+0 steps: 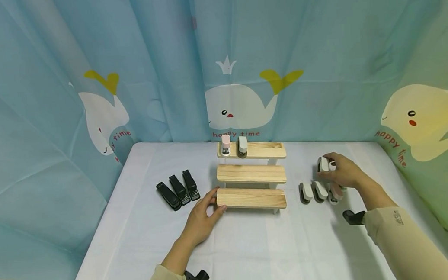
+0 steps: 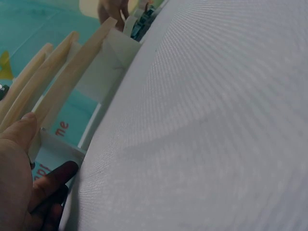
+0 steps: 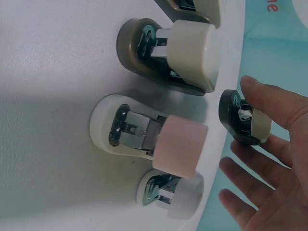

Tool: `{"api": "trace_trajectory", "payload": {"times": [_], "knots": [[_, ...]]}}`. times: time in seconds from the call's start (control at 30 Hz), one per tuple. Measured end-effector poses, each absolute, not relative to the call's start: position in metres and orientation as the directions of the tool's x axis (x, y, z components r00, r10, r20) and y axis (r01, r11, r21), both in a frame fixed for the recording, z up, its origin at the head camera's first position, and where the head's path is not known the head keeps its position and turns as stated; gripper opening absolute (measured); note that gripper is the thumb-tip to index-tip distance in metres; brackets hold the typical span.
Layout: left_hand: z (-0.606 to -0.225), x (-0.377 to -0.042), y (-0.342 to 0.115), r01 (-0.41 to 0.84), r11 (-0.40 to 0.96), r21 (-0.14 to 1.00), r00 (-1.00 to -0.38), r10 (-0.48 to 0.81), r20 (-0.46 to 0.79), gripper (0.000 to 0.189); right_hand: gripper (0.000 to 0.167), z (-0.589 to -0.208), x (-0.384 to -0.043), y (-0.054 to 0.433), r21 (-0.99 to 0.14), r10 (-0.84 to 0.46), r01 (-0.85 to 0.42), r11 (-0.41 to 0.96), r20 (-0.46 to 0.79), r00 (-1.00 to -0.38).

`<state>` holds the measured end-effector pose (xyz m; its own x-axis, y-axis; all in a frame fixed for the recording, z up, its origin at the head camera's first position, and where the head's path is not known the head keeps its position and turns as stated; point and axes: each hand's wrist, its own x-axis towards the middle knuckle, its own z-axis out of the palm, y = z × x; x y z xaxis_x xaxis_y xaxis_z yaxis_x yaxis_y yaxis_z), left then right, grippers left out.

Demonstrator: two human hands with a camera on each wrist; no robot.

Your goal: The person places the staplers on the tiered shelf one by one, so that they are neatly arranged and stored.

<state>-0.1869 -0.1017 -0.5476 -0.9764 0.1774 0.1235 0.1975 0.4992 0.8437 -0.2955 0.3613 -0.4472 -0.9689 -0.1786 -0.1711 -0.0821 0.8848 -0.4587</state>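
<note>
My left hand grips the left end of the lowest board of a three-tier wooden display stand; in the left wrist view the thumb lies on the board and the other fingers sit lower, by the white end support. At the right, my right hand pinches a small stapler with a cream top and dark base, between thumb and fingers. Just in front of that hand stand a pink-topped stapler and several white or cream ones. One is partly hidden by the hand.
On the stand's top board sit a pink stapler and a cream-grey stapler. Three black staplers lie left of the stand on the white tablecloth. A blue whale-print curtain hangs behind the table.
</note>
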Motion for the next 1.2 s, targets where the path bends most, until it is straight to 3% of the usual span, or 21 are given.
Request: {"api": "trace_trajectory", "payload": {"times": [1.2], "knots": [[-0.549, -0.187, -0.102, 0.193, 0.511, 0.837, -0.978, 0.173, 0.120, 0.072, 0.086, -0.416, -0.283, 0.316, -0.526, -0.223, -0.160, 0.836, -0.057, -0.973]]}}
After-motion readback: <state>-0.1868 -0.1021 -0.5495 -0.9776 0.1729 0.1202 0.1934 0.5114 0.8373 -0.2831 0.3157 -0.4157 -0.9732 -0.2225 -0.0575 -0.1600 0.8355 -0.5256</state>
